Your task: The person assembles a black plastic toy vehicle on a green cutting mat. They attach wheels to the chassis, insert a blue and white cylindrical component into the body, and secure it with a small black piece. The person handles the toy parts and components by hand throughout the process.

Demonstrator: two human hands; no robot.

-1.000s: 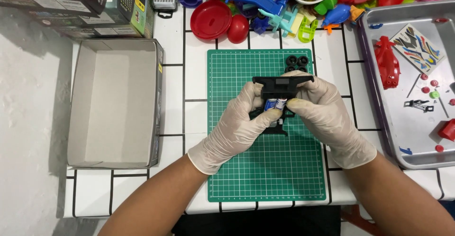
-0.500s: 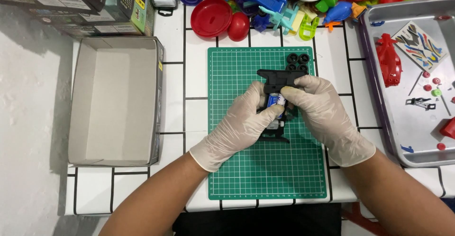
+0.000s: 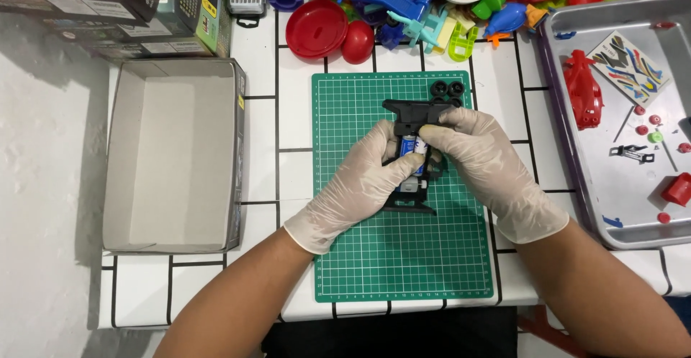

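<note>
1. While both gloved hands pinch the black plastic toy-car chassis over the green gridded cutting mat, the left hand presses fingertips on its blue-and-silver battery; a slip could pop it loose.
2. With the right hand clamping the front end, too much squeeze could snap it.
3. Nearby small black tyres could get knocked off the mat.

Far to my left lies an open grey cardboard box; dark printed cartons stack behind it; a colourful sticker sheet lies in the right tray.
</note>
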